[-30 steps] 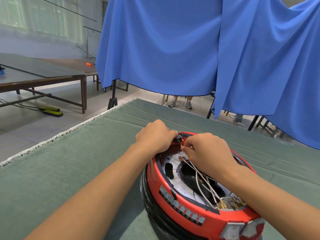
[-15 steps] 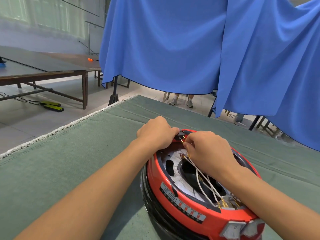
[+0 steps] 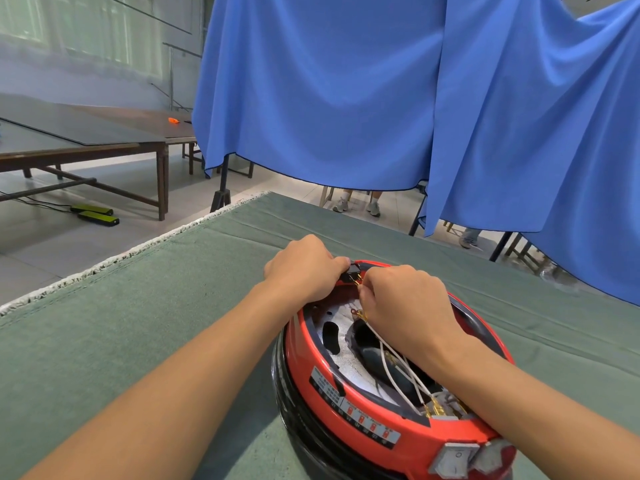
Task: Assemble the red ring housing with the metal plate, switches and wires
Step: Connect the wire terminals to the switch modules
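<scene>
Our left hand (image 3: pixel 304 268) grips the switch (image 3: pixel 352 270) steady at the housing (image 3: pixel 363 415) rim; beside it our right hand (image 3: pixel 405 306) pinches a wire (image 3: pixel 388 362) terminal to plug in.

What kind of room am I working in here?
Probably a workshop or recording room, not a home: a work table under green cloth, blue cloth hung as a screen, bare wooden tables to the left, and someone's shoes behind the screen.

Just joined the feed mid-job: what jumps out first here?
The red ring housing sits low centre on the green cloth, white wires crossing its metal plate. Both hands meet at its far rim: left hand on a small black switch, right hand beside it. Blue drapes hang behind.
</scene>
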Tool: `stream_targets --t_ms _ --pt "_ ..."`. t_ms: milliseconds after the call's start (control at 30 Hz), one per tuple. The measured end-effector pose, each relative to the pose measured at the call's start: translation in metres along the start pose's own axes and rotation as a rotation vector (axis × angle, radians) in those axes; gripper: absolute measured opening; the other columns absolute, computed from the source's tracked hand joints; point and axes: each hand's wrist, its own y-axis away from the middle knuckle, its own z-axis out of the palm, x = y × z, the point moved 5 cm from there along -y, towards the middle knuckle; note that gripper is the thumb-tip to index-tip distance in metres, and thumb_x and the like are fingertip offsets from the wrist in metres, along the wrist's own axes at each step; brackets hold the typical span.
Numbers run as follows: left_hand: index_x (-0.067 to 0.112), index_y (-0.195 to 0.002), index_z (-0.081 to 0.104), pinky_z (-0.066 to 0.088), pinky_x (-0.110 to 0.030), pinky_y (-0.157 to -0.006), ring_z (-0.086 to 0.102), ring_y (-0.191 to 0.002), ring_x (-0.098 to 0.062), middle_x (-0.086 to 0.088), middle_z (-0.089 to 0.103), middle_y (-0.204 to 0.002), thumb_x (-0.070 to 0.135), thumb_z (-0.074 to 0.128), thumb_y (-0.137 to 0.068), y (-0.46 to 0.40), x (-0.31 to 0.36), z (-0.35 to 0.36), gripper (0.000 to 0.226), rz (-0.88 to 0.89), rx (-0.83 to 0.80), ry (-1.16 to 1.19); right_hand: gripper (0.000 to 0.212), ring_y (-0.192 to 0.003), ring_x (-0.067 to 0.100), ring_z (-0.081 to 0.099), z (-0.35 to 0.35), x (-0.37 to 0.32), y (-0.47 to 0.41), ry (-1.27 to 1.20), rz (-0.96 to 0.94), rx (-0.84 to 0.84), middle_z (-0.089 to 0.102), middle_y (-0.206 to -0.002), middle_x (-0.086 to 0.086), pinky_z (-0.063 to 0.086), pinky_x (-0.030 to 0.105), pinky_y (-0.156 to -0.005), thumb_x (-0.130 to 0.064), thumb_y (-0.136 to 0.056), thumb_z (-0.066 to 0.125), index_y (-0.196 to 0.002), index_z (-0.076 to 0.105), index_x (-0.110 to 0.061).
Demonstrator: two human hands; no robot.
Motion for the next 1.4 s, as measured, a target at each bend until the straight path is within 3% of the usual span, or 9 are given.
stream_targets --t_ms 133,267,500,633,833,1067,1400 --pt "0.017 -0.052 0.05 0.04 -0.032 -0.066 0.062 -0.086 -0.034 -0.013 0.056 -0.067 0.049 0.054 -0.088 0.0 -0.0001 0.0001 0.049 -0.007 -0.013 0.006 0.024 -0.082 0.026 0.063 0.0015 0.0007 -0.0003 -0.024 0.003 0.001 0.068 -0.093 0.003 0.034 0.028 -0.059 -0.028 -0.095 0.041 -0.093 0.063 -0.018" --pt "0.017 -0.054 0.049 0.042 -0.033 -0.068 0.062 -0.088 -0.035 -0.015 0.062 -0.081 0.05 0.053 -0.089 -0.0001 -0.0001 0.0005 0.047 -0.008 -0.011 0.003 0.021 -0.084 0.025 0.063 0.0025 -0.0005 -0.0011 -0.024 -0.005 0.012 0.067 -0.094 0.002 0.033 0.028 -0.059 -0.028 -0.095 0.044 -0.097 0.063 -0.019" --pt "0.017 -0.055 0.051 0.041 -0.033 -0.068 0.061 -0.087 -0.034 -0.015 0.061 -0.078 0.049 0.053 -0.089 0.0 0.0002 0.0 0.047 -0.002 -0.004 -0.013 0.022 -0.087 0.026 0.063 0.0038 0.0006 -0.001 0.003 -0.016 0.038 0.066 -0.096 -0.002 0.034 0.029 -0.059 -0.034 -0.096 0.044 -0.097 0.063 -0.022" --pt "0.017 -0.059 0.058 0.044 -0.034 -0.07 0.061 -0.085 -0.033 -0.008 0.051 -0.063 0.05 0.052 -0.089 -0.0002 0.0005 0.0002 0.044 0.0 -0.015 -0.026 0.023 -0.084 0.029 0.063 -0.0002 0.0023 -0.0002 -0.001 -0.001 0.077 0.061 -0.095 -0.002 0.033 0.029 -0.058 -0.035 -0.096 0.044 -0.095 0.062 -0.021" --pt "0.018 -0.056 0.054 0.043 -0.033 -0.069 0.062 -0.083 -0.032 -0.003 0.048 -0.06 0.049 0.052 -0.089 0.0011 0.0009 0.0004 0.045 -0.003 -0.027 -0.021 0.02 -0.086 0.028 0.062 0.0022 0.0003 0.0 -0.016 -0.03 0.042 0.062 -0.1 -0.001 0.03 0.029 -0.059 -0.034 -0.096 0.045 -0.098 0.059 -0.02" --pt "0.016 -0.064 0.055 0.047 -0.036 -0.074 0.062 -0.088 -0.034 -0.016 0.067 -0.089 0.049 0.052 -0.089 0.0002 0.0003 0.0006 0.042 -0.001 -0.01 -0.014 0.022 -0.084 0.026 0.061 0.0051 0.0006 -0.001 -0.034 -0.046 0.029 0.061 -0.096 0.001 0.032 0.029 -0.06 -0.034 -0.096 0.046 -0.096 0.06 -0.018" --pt "0.017 -0.06 0.053 0.045 -0.034 -0.07 0.062 -0.088 -0.034 -0.015 0.063 -0.081 0.049 0.052 -0.089 0.0 0.0004 -0.0008 0.043 0.001 0.0 -0.029 0.019 -0.084 0.027 0.062 0.0061 -0.0026 -0.0024 -0.047 -0.085 -0.003 0.06 -0.099 0.004 0.036 0.03 -0.062 -0.028 -0.097 0.048 -0.102 0.06 -0.014"
